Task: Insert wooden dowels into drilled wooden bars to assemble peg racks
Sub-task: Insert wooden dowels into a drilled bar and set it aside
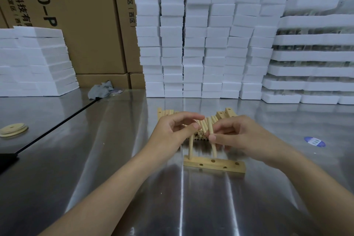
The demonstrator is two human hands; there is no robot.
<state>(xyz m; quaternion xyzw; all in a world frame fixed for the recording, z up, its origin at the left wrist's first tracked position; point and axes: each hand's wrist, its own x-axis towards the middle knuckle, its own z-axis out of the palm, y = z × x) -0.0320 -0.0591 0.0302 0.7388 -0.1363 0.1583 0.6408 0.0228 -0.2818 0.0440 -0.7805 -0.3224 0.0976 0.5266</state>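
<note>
A drilled wooden bar (226, 167) lies on the steel table, its top showing several holes. One dowel (190, 148) stands upright in its leftmost hole. My left hand (172, 132) is curled above that dowel and holds a few loose dowels (202, 126). My right hand (239, 136) pinches a second dowel (212, 145), tilted, with its lower end at a hole near the bar's middle. Behind my hands lie a pile of dowels (200, 137) and spare bars (227, 113).
Tall stacks of white foam blocks (201, 44) and foam trays (310, 71) fill the back and right. More foam (36, 61) sits at the left before cardboard boxes (86, 25). A grey rag (101, 90), wooden discs (13, 130) and a blue sticker (314, 141) lie on the table.
</note>
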